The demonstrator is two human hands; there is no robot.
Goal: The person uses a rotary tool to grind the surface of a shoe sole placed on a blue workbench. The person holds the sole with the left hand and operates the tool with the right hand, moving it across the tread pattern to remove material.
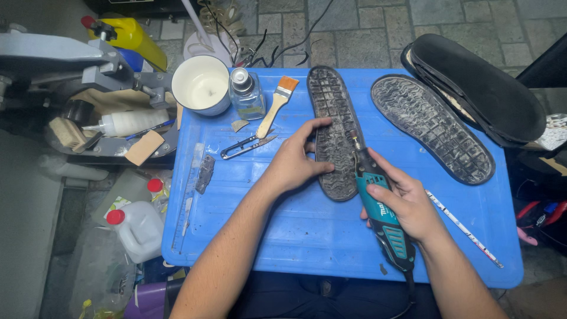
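Right hand [407,204] grips teal rotary tool [381,207] against black sole [333,127].

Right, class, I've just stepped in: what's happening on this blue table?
A person is working on a dark shoe sole lying tread-up on the blue table. The left hand presses on the sole's edge, while the right hand grips a teal rotary tool, its tip at the sole's right edge. A second sole lies further right. Snips, a brush and a white cup sit behind.
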